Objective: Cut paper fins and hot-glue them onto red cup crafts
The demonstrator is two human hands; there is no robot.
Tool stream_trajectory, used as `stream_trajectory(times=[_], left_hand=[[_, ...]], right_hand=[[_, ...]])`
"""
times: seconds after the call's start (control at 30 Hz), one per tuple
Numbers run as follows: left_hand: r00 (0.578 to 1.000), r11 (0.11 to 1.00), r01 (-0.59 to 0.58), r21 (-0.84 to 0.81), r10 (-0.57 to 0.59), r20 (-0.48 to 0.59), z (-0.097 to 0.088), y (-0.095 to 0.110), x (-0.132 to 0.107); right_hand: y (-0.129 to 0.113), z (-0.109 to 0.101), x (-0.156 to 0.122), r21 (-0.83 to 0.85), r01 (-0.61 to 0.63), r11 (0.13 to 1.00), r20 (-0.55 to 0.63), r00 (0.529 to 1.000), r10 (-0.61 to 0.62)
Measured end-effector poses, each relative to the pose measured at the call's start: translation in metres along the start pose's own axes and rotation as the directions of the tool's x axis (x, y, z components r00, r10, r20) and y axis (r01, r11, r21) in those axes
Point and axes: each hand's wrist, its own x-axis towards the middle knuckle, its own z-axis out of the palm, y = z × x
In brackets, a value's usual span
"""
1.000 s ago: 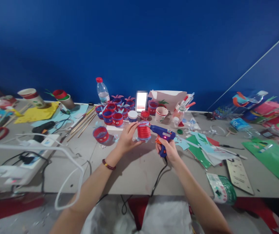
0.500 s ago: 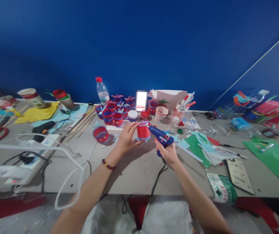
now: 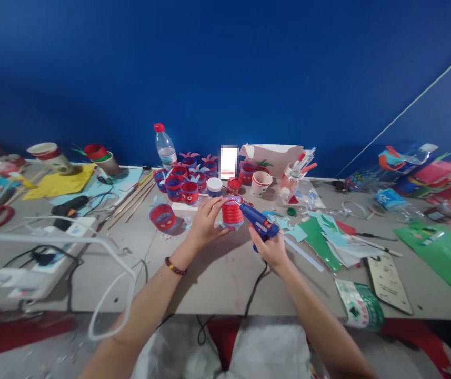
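By the look of it I was partway through. The red cup (image 3: pixel 232 213) was the piece in work, over the table (image 3: pixel 205 287) straight in front of me. The other cups (image 3: pixel 189 195) stood grouped at the back; several had cut leaves (image 3: pixel 189 156) at the rim and some showed eyes (image 3: pixel 189 198) on the front, so I judged those done or nearly so. A lone cup (image 3: pixel 162 217) sat apart to the left, with pale spots on its red band; whether it was complete I could not tell. The red cup showed no eyes on the side in view, so I took it as unfinished, with gluing in hand. Pale blue scraps (image 3: pixel 297 231) and a strip (image 3: pixel 304 254) lay to the right.

My left hand (image 3: pixel 204 223) was curved half open round the cup's left side, fingers by its top edge and thumb low near its base, holding it steady. Whether the base touched the table I could not tell. My right hand (image 3: pixel 270 247) was closed round the glue gun (image 3: pixel 260 220), its nozzle (image 3: pixel 241 206) aimed left at the cup's upper right; contact or a slight gap, I could not make out. Any glue was too small to see, and the trigger was hidden. The cord (image 3: pixel 254 284) ran down toward the table's near edge.
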Motion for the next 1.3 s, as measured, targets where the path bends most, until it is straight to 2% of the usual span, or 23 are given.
stream_trajectory(times=[0.1,0.2,0.33,0.5,0.67,1.17,1.3], left_hand=[[1.0,1.0,0.009,-0.004,-0.009,0.006,0.0,0.0,0.0],[0.999,0.999,0.036,-0.002,-0.036,0.007,0.001,0.0,-0.001],[0.999,0.999,0.05,0.016,-0.049,-0.021,0.003,-0.002,-0.002],[0.999,0.999,0.025,0.048,-0.022,-0.047,0.002,-0.002,-0.001],[0.999,0.999,0.018,0.049,-0.016,-0.04,0.001,-0.001,0.0],[0.999,0.998,0.053,0.036,-0.053,0.01,0.001,-0.001,0.0],[0.999,0.999,0.033,0.039,-0.033,-0.009,0.0,0.0,0.0]], right_hand=[[-0.001,-0.001,0.0,0.048,-0.042,0.998,-0.02,0.999,0.043],[-0.002,0.0,-0.001,0.145,-0.146,0.979,-0.044,0.987,0.153],[0.006,0.003,-0.005,0.281,-0.284,0.917,0.02,0.957,0.29],[0.017,0.007,-0.007,0.466,-0.393,0.793,0.118,0.916,0.384],[0.016,0.007,-0.007,0.53,-0.409,0.743,0.179,0.91,0.374],[0.01,0.005,-0.004,0.559,-0.407,0.722,0.196,0.911,0.362],[0.007,0.004,-0.003,0.57,-0.407,0.714,0.196,0.911,0.362]])
